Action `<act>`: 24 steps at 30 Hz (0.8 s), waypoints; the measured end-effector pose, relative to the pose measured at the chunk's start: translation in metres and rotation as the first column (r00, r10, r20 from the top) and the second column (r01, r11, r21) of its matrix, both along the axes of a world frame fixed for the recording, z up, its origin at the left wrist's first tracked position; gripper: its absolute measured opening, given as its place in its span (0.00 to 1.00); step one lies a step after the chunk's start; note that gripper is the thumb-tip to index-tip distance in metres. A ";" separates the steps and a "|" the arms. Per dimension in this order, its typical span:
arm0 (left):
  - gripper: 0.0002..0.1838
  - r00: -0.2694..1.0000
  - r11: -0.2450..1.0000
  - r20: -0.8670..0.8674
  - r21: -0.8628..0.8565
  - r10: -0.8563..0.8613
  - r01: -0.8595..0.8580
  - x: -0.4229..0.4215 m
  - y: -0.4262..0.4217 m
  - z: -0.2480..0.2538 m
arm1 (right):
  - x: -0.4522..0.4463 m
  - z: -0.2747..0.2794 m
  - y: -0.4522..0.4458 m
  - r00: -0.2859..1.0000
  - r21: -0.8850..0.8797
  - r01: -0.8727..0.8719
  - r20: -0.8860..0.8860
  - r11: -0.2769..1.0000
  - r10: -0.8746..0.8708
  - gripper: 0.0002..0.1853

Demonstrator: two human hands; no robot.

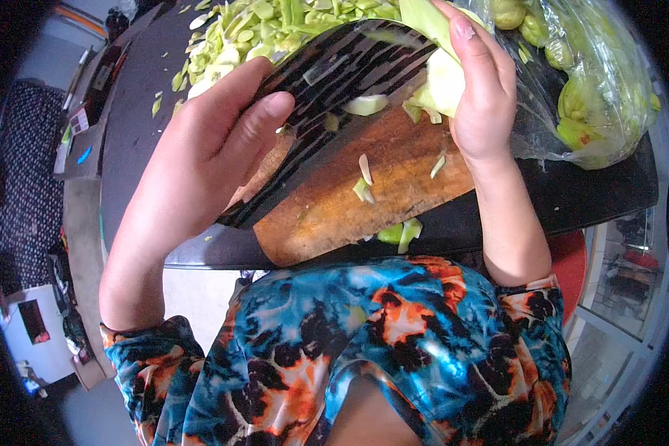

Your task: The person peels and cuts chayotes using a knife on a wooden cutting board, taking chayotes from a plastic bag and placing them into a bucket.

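In the head view, my left hand [208,137] is at the left edge of a black slicer [327,97] with shiny ridges. Its thumb lies over the near face, and its other fingers are partly hidden behind the edge. My right hand [487,89] is closed around pale green chayote pieces [444,82] at the slicer's right side. A thin pale slice [366,105] lies on the slicer. Beneath it is a worn wooden cutting board [364,201], dotted with small scraps.
Sliced chayote [252,30] is heaped at the back of the dark table [137,141]. A clear plastic bag [609,111] of whole green chayotes stands at the right. Green peel [403,235] lies by the near edge. A red seat [570,271] shows below the table.
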State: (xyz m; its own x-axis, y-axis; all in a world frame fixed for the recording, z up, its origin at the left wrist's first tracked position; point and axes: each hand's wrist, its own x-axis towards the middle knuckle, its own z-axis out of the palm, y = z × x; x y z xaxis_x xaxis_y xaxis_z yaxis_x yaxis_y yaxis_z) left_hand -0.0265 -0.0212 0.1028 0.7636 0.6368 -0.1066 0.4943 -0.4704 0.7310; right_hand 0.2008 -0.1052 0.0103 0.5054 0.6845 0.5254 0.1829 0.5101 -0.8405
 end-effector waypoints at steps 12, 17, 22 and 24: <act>0.23 0.996 0.996 0.083 -0.088 -0.016 0.023 0.004 -0.011 -0.023 | -0.015 -0.005 0.006 0.926 0.176 0.142 -0.372 0.974 -0.068 0.23; 0.24 0.996 0.994 0.083 -0.104 -0.024 0.032 0.006 -0.014 -0.028 | -0.028 0.004 0.009 0.895 0.224 0.280 -0.412 0.934 -0.169 0.23; 0.25 0.997 0.974 0.070 -0.226 -0.014 0.030 0.005 -0.012 -0.018 | -0.010 0.000 0.004 0.971 0.249 0.093 -0.239 0.964 -0.032 0.23; 0.25 1.000 0.951 -0.009 -0.308 -0.016 0.012 0.005 -0.011 -0.007 | -0.007 0.001 0.002 0.979 0.238 0.047 -0.206 0.970 0.003 0.23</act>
State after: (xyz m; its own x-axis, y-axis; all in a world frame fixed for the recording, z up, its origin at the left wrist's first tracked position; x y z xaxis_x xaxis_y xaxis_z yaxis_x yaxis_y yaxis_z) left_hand -0.0218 -0.0322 0.0957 0.7700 0.5608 -0.3043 0.4979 -0.2300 0.8362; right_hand 0.1941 -0.1032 0.0112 0.6318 0.5385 0.5575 0.0343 0.6991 -0.7142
